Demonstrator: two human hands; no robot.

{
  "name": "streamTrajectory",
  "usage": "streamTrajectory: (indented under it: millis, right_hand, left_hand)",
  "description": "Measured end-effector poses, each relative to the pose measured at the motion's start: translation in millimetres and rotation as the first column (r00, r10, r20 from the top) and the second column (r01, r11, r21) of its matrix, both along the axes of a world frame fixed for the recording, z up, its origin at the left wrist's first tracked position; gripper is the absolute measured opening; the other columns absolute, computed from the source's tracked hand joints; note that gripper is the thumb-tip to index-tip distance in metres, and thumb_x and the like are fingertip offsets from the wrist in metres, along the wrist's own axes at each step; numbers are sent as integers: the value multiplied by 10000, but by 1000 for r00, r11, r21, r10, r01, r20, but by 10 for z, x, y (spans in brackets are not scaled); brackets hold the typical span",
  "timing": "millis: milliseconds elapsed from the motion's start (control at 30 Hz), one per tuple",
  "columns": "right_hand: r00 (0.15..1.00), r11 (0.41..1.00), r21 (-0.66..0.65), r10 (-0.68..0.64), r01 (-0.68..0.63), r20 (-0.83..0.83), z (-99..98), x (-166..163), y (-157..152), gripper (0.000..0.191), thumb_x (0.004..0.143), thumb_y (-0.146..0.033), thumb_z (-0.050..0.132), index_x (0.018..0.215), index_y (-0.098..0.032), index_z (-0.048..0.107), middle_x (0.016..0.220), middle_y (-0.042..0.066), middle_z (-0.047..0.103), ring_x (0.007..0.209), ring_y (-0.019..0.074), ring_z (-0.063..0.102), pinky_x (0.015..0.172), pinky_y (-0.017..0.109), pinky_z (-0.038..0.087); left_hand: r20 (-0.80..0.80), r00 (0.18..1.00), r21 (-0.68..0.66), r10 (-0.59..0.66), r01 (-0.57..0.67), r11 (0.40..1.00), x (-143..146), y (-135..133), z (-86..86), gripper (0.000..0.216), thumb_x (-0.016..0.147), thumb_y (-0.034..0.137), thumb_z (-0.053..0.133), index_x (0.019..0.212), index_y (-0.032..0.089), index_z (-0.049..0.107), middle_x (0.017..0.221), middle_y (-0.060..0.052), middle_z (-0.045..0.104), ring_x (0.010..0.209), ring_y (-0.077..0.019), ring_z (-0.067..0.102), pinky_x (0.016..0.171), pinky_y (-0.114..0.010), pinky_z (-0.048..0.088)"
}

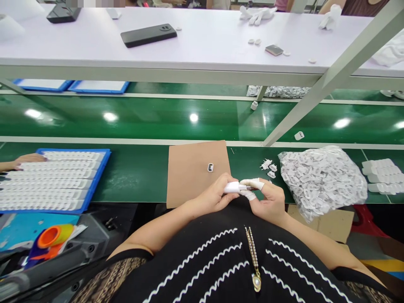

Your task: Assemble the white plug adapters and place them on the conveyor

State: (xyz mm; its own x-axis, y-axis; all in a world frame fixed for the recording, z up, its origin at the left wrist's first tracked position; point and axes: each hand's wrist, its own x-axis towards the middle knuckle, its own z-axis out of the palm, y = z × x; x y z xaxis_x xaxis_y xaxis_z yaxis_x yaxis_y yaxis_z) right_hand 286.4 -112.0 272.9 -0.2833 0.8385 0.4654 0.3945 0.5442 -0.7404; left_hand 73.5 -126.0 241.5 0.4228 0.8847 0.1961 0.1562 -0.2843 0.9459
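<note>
My left hand (222, 193) is closed around a white charger housing (231, 187), close in front of my body. My right hand (267, 198), with white coverings on the thumb and a finger, pinches a small white plug piece with metal prongs (248, 188). The piece meets the right end of the housing; whether it sits inside cannot be made out. Beyond my hands, a small open white housing (210, 168) rests on a brown cardboard sheet (183, 176). Several loose white plug pieces with prongs (268, 165) lie on the green surface to the right.
A clear bag of white parts (322, 176) lies at right, beside stacked white trays (383, 174). At left, a co-worker's hand (30, 158) touches white parts in a blue-edged tray (94, 181). A slanted metal post (315, 97) supports the raised white shelf (205, 42), where a black phone (148, 35) lies.
</note>
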Motion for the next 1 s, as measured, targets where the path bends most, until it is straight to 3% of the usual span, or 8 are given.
streamTrajectory:
  millis: [133, 300, 367, 433, 533, 633, 800, 1000]
  right_hand:
    - [999, 957, -290, 20, -28, -31, -405, -25, 130, 202, 848, -236, 708, 1033, -215, 785, 987, 70, 784, 777, 216, 753, 727, 337, 655]
    - [982, 682, -719, -3, -134, -186, -1234, -37, 307, 527, 813, -338, 746, 1312, -192, 666, 984, 74, 794, 874, 240, 764, 826, 385, 639]
    - [982, 652, -751, -53, -103, -181, -1522, 61, 418, 663, 859, -357, 704, 1474, -186, 525, 1107, 97, 774, 957, 233, 751, 855, 384, 627]
    - [991, 710, -692, -102, 132, 85, -1746, 247, 567, 601, 890, -312, 647, 1465, -179, 533, 1266, 129, 715, 1071, 237, 716, 922, 396, 602]
    - [864, 761, -498, -161, 417, 477, -1969, 611, 832, 505, 885, -195, 577, 1383, -115, 608, 1445, 200, 579, 1348, 304, 540, 1144, 486, 440]
    - [782, 769, -415, -171, 486, 599, -2105, 915, 1075, 559, 852, -103, 531, 1405, -39, 581, 1493, 262, 494, 1464, 373, 365, 1212, 551, 289]
    - [468, 812, -193, -110, 551, 877, -2245, 1136, 1301, 639, 837, -40, 494, 1474, -53, 529, 1425, 262, 533, 1350, 405, 431, 1084, 513, 390]
    - [356, 846, -121, -86, 520, 931, -2227, 1212, 1330, 486, 921, -41, 441, 1342, -145, 661, 1286, 213, 562, 1104, 340, 559, 910, 416, 467]
  left_hand:
    - [18, 997, -276, 74, -66, 959, 60, 26, -349, 359, 997, 516, 552, 1185, 210, 535, 1029, -52, 629, 901, -189, 595, 852, -342, 499]
    - [71, 996, -607, 59, -4, 795, -17, 120, -978, 601, 826, 604, 749, 1238, 186, 623, 1113, -81, 720, 1007, -229, 673, 931, -374, 519]
    - [26, 994, -613, 107, -69, 787, -107, 190, -1167, 592, 761, 557, 820, 1190, 175, 676, 1150, -106, 740, 1039, -251, 687, 954, -388, 521]
    - [0, 982, -593, 190, -153, 791, -239, 323, -1308, 545, 721, 497, 853, 1135, 173, 709, 1191, -121, 750, 1074, -264, 691, 982, -398, 521]
    - [-57, 931, -563, 360, -327, 759, -522, 686, -1487, 501, 684, 402, 865, 1093, 166, 699, 1209, -130, 752, 1084, -261, 691, 1008, -408, 519]
    - [-175, 828, -522, 533, -537, 663, -869, 1202, -1673, 454, 686, 301, 843, 1067, 146, 649, 1146, -139, 746, 1030, -249, 689, 992, -412, 519]
    - [-337, 633, -415, 697, -764, 494, -1313, 2086, -1928, 404, 716, 183, 793, 1060, 165, 582, 1149, -120, 699, 1031, -229, 656, 966, -377, 494]
    - [-389, 557, -310, 733, -829, 465, -1474, 2784, -2135, 306, 786, 170, 721, 1043, 190, 556, 1153, -85, 677, 1028, -207, 623, 944, -331, 467]
